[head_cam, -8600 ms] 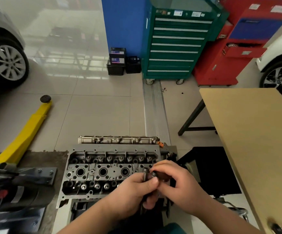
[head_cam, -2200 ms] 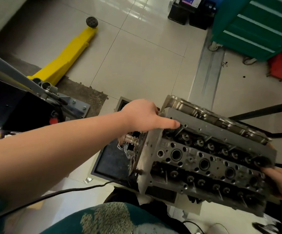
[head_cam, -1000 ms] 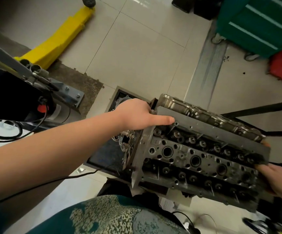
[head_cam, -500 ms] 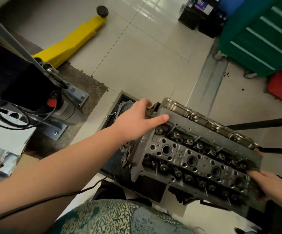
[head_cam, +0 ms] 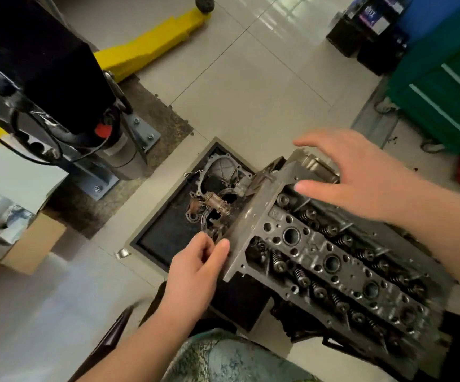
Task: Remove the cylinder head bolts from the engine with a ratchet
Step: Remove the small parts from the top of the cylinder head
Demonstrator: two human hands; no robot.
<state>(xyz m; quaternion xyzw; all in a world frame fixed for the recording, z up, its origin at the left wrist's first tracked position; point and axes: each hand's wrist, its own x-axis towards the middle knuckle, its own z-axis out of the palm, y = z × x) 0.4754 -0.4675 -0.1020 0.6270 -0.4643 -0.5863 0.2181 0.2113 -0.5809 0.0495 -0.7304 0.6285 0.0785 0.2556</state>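
The grey cylinder head [head_cam: 330, 266], with its rows of valve springs and round plug holes, lies slanted on the engine at the centre right. My left hand [head_cam: 195, 271] is at the head's near left corner, thumb against the edge and fingers loosely bent, holding nothing. My right hand [head_cam: 358, 172] hovers over the head's far left end with its fingers spread and its thumb above the valve springs. The engine's exposed timing end [head_cam: 217, 208] shows just left of the head. No ratchet or loose bolt is in view.
A black tray [head_cam: 165, 230] lies on the floor under the engine's left end. A car lift post with a black motor unit [head_cam: 58, 92] and a yellow arm [head_cam: 151, 42] stands at the left. A green tool cabinet [head_cam: 443, 92] and batteries [head_cam: 366, 26] are at the far right.
My left hand has left the head's far left corner and come down to its near left corner. My right hand has moved from the head's right end to its far left end.
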